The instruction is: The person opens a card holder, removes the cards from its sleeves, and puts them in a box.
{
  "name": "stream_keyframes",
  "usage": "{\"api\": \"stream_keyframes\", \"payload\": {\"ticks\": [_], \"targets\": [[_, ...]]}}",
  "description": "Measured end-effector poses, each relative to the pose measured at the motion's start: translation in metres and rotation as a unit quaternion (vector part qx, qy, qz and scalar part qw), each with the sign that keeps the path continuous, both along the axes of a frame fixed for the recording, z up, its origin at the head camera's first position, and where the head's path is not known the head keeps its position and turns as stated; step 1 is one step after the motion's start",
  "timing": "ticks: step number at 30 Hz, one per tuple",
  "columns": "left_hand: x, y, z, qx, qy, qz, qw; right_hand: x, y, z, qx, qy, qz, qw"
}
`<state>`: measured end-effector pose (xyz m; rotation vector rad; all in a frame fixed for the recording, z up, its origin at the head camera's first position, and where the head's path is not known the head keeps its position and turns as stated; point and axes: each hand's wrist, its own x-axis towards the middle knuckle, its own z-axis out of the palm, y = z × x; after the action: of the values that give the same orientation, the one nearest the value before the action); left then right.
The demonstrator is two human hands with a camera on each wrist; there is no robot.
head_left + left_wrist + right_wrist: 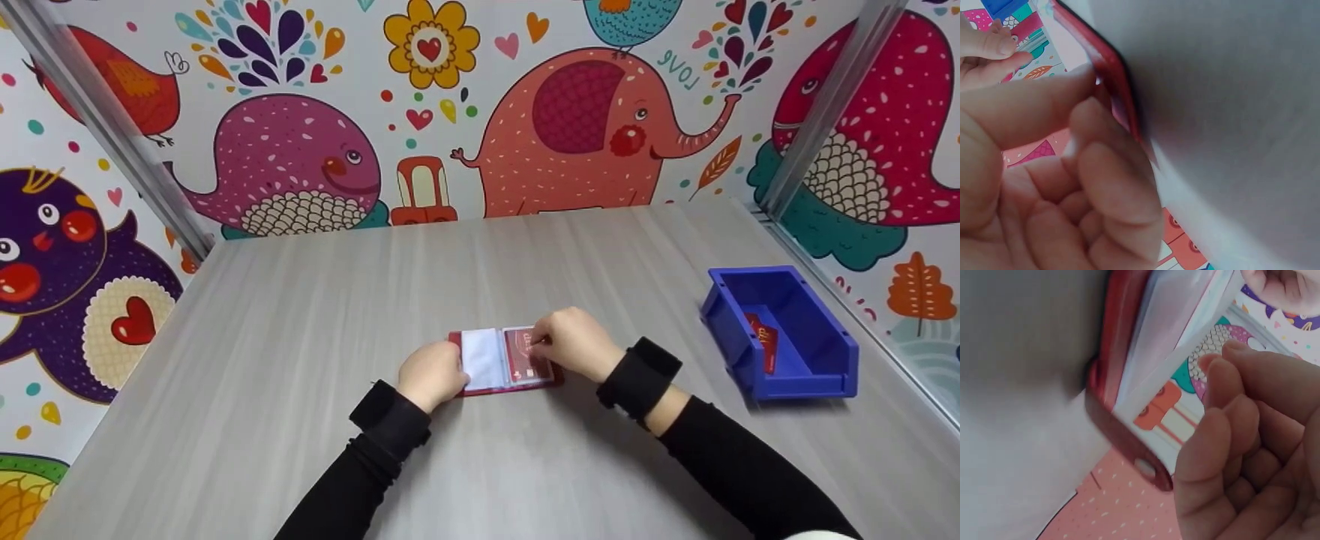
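A small red card holder (455,390) lies spread on the table, with clear plastic sleeves inside. My left hand (433,373) pinches its left edge; in the left wrist view, thumb and fingers (1092,118) meet at the red cover (1114,70). A red card (523,365) with pale print shows in the right-hand sleeve. Curled fingers of my right hand (577,345) overlap that card's upper right part in the head view. In the right wrist view, nothing shows between thumb and forefinger, which stand beside the sleeves (1165,315). A strap with a metal snap (1144,467) sticks out below.
To the right stands a blue plastic bin (806,386) with red cards (765,341) inside. Cartoon-printed panels (427,150) rise behind the table (337,300) and along both sides, with metal posts (825,105) at the corners.
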<state>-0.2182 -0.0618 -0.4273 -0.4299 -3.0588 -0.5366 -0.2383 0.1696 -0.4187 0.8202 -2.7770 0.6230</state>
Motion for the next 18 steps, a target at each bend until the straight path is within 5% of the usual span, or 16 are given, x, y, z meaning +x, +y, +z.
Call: {"api": "stream_keyframes", "payload": {"ticks": [18], "targets": [[-0.001, -0.001, -0.001, 0.006, 0.000, -0.008, 0.9999, 0.002, 0.018, -0.011, 0.036, 0.013, 0.000, 0.999]]}}
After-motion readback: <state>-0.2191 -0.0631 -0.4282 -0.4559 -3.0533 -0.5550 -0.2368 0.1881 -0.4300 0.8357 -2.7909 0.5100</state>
